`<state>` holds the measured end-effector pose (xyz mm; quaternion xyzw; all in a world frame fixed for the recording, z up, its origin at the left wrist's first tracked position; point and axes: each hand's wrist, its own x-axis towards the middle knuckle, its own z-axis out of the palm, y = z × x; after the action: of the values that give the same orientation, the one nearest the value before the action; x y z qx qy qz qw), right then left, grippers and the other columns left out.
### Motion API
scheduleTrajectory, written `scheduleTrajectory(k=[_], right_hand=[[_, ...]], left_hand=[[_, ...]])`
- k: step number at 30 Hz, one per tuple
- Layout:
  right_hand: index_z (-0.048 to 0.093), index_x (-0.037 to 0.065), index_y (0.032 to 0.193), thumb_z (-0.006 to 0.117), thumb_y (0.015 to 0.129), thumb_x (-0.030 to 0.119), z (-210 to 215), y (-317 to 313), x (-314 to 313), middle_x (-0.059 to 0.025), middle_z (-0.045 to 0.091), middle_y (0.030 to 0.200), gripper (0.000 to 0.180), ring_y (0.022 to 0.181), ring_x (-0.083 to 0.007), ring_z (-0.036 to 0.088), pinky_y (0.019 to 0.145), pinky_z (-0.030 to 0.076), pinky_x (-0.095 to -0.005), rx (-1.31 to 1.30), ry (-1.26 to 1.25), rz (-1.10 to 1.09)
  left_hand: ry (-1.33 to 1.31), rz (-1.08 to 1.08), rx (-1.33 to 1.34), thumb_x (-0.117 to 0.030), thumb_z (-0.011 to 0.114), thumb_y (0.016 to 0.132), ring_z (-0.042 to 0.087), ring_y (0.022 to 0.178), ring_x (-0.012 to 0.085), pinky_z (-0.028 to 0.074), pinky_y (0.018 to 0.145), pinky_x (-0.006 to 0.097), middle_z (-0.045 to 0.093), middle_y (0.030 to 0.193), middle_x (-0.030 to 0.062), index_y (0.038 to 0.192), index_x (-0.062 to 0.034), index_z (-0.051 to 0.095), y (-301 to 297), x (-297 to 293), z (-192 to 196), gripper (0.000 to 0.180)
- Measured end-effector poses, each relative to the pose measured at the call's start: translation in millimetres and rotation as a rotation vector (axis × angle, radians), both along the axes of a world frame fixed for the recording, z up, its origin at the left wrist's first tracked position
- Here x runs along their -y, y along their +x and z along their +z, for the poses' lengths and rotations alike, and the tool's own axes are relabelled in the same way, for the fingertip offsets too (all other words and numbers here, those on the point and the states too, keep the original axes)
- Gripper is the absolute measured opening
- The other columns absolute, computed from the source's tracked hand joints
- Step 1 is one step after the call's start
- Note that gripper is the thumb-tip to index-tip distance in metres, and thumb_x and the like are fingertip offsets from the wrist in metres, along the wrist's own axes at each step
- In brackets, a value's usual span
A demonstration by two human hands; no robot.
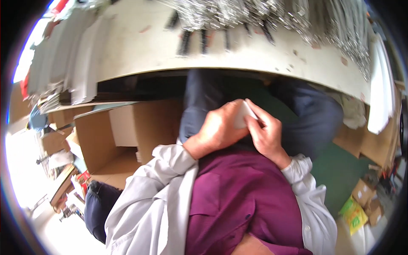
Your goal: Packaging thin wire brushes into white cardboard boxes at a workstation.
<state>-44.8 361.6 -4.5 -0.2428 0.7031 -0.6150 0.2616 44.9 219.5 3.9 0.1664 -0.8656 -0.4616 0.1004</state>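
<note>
In front of my body, above my lap, I hold a small white flat piece (243,116), perhaps paper or thin card, between both hands. My left hand (217,128) is closed on its left side, with the back of the hand turned up. On the other side my right hand (267,134) pinches it with thumb and fingers. Much of the piece is hidden behind the fingers. Both hands are below the near edge of the pale table (140,51), apart from it.
Shiny metal strips (238,15) lie heaped along the table's far side, with dark ridged strips (183,42) sticking out toward me. Long white pieces (85,59) overhang the table's left end, others (380,85) its right. An open cardboard box (106,140) stands left; a yellow-green bag (353,214) lies right.
</note>
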Motion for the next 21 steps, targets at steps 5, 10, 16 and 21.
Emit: scheduleTrajectory(k=[5, 10, 16, 21], right_hand=[[0.059, -0.003, 0.14, 0.059, 0.101, 0.003, 18, -17, 1, -0.0069, 0.07, 0.113, 0.04, 0.078, -0.0053, 0.06, 0.065, 0.051, -0.0212, 0.176, -0.066, -0.023], [0.062, -0.003, 0.136, 0.063, 0.102, 0.008, 22, -37, 15, -0.009, 0.072, 0.109, 0.036, 0.083, -0.0077, 0.065, 0.069, 0.054, -0.0232, 0.022, -0.124, 0.04], [0.072, -0.003, 0.107, 0.068, 0.097, 0.004, 42, -80, 35, -0.0128, 0.074, 0.098, 0.013, 0.083, -0.02, 0.07, 0.076, 0.055, -0.0306, -0.74, -0.025, -0.104], [0.072, -0.002, 0.105, 0.067, 0.099, 0.006, 17, -121, 40, -0.0104, 0.073, 0.094, 0.012, 0.078, -0.0165, 0.066, 0.072, 0.053, -0.0296, -0.721, 0.03, -0.188]], left_hand=[[0.164, -0.169, 0.238, -0.029, 0.087, 0.08, 0.069, 0.107, 0.0401, 0.055, 0.09, 0.043, 0.069, 0.112, 0.0247, 0.132, 0.0019, 0.057, 20, 32, 26, 0.068], [0.394, -0.143, 0.303, -0.018, 0.079, 0.089, 0.069, 0.093, 0.0221, 0.054, 0.084, 0.036, 0.071, 0.102, 0.0159, 0.118, 0.0007, 0.066, 57, 70, 43, 0.037], [-0.175, 0.385, 0.079, -0.014, 0.074, 0.089, 0.071, 0.094, 0.0369, 0.055, 0.081, 0.042, 0.071, 0.102, 0.0216, 0.111, -0.0015, 0.067, 107, 156, 77, 0.026], [-0.679, 0.605, 0.312, -0.016, 0.072, 0.088, 0.069, 0.097, 0.0456, 0.055, 0.083, 0.048, 0.071, 0.096, 0.0265, 0.115, -0.0013, 0.068, 98, 250, 98, 0.031]])
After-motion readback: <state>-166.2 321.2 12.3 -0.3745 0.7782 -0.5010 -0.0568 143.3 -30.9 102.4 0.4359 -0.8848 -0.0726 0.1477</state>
